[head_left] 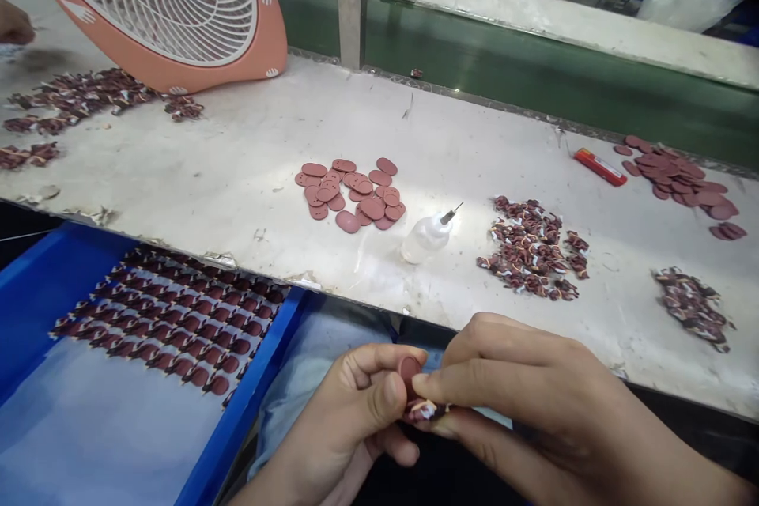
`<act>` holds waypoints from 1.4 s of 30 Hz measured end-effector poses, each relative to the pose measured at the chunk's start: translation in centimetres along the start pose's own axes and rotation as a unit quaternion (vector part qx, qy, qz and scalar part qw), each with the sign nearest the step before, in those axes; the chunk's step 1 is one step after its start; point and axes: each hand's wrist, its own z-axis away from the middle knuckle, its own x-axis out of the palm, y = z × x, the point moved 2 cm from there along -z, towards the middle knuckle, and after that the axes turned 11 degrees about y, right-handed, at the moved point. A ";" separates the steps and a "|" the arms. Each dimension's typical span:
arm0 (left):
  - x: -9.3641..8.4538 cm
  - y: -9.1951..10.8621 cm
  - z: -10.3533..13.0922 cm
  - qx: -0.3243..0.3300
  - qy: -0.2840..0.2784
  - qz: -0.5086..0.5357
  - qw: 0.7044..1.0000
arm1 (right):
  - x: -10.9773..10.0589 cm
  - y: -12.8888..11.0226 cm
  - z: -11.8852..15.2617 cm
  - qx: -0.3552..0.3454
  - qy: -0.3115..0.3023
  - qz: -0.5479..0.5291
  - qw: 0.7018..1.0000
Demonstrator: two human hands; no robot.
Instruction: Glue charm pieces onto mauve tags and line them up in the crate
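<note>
Low in the view, my left hand [361, 403] pinches a reddish-brown oval disc [409, 368] between thumb and fingers. My right hand [515, 387] grips a small painted figurine [424, 410], brown with white and yellow parts, pressed against the disc's lower end. Fingers hide most of the figurine. Past my hands on the bench stands a white squeeze bottle [425, 239] with a metal needle tip. Left of it lies a loose pile of oval discs [356, 194]. A cluster of small figurines [534, 249] lies to its right.
At lower left, a blue tray [249, 403] holds rows of figurines joined to discs [178, 316]. An orange fan [273, 32] stands at upper left, near more figurines [88, 95] and another person's hand [13, 24]. A red tube [600, 167] and more discs [681, 178] lie at right.
</note>
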 end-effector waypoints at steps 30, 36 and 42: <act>-1.8 1.1 -1.0 0.019 -0.092 0.029 0.995 | 3.0 1.0 -0.5 -0.008 0.148 0.021 0.989; -2.7 2.0 -0.1 0.219 0.068 -0.020 0.973 | 5.6 1.9 -0.2 -0.142 0.243 0.211 0.936; -3.6 2.6 -0.5 0.260 0.098 -0.038 0.960 | 8.2 3.4 -0.7 -0.214 0.178 0.246 0.929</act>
